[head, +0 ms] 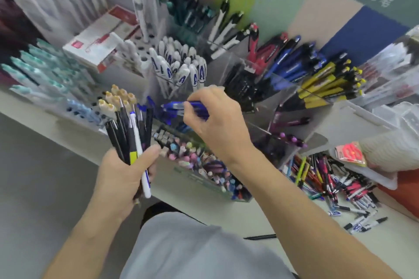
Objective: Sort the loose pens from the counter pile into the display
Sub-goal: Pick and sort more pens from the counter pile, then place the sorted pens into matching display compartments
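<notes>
My left hand (pixel 123 173) grips a bundle of several pens (pixel 129 129), mostly black, one white with a yellow band, tips fanned upward. My right hand (pixel 217 120) pinches a blue pen (pixel 179 105) held level over the clear acrylic display (pixel 283 88), above a compartment with other blue pens. The loose pile of pens (pixel 335 183) lies on the counter at the right, red, black and white ones mixed.
The display's compartments hold white-and-blue pens (pixel 181 68), black pens (pixel 244 86), yellow-black pens (pixel 328 84) and pastel pens (pixel 204 163). A red-and-white box (pixel 99 38) stands behind. Another person's sleeve (pixel 385 149) reaches in at the right edge. The counter's front edge runs below the display.
</notes>
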The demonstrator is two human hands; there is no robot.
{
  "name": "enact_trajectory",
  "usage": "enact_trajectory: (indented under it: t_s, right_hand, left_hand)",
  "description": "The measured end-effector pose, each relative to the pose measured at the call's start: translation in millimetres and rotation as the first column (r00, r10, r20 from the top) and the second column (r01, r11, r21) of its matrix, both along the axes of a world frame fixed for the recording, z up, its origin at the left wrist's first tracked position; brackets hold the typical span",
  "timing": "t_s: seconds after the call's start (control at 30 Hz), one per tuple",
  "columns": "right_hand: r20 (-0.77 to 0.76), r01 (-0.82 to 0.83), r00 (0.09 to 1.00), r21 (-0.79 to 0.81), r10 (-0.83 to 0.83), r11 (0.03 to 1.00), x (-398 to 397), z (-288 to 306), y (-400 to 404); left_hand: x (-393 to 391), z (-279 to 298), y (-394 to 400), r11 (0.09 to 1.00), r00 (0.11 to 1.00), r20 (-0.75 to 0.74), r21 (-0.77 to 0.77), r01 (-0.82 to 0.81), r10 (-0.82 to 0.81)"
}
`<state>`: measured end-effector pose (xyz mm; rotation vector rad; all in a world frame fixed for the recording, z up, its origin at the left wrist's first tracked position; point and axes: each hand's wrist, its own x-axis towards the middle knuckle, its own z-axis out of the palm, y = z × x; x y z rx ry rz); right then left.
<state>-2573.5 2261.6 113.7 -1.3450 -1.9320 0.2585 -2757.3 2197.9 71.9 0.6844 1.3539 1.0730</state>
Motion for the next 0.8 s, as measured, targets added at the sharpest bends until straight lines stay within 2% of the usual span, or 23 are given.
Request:
enact_trajectory:
  t_s: [0.13, 0.3, 0.37, 0.47, 0.53, 0.63, 0.7, 0.8]
  right_hand:
    - [0.263, -0.131, 0.951, -0.132, 0.162, 0.983, -21, -18, 36]
    - [0.333, -0.148, 0.913, -0.273, 0.237, 0.951, -38, -23, 46]
    - [0.283, -0.105, 0.941, -0.277, 0.185, 0.955, -38, -23, 37]
    - [0.041, 0.058, 0.998, -0.231, -0.050, 0.971, -35, -28, 20]
    - [-0.132, 0.130, 0.977, -0.268, -0.170, 0.955, -38, -34, 8]
    - [-0.291, 0.117, 0.934, -0.301, -0.208, 0.946, -49, -45, -3]
    - [-0.266, 0.122, 0.945, -0.248, -0.189, 0.961, -54, -50, -1]
    - [-0.093, 0.125, 0.986, -0.138, -0.138, 0.983, -59, -55, 13]
  left_hand:
    - [-12, -6, 5, 0.999, 0.997, -0.072, -0.045, -0.011, 0.008]
    - [-16, -7, 13, 0.998, 0.999, -0.053, -0.055, 0.006, -0.009]
    - [-16, -6, 18, 0.999, 0.998, -0.055, -0.044, 0.004, -0.006]
    - [-19, -7, 22, 1.000, 0.997, -0.083, -0.010, -0.008, 0.007]
    - [-21, -6, 23, 1.000, 0.994, -0.114, 0.017, 0.000, 0.002]
    - [-23, -6, 23, 1.000, 0.994, -0.110, 0.022, -0.011, 0.014]
    - [-24, -6, 22, 1.000, 0.993, -0.119, 0.015, -0.017, 0.018]
    - [-27, -6, 20, 1.000, 0.992, -0.125, 0.025, -0.010, 0.013]
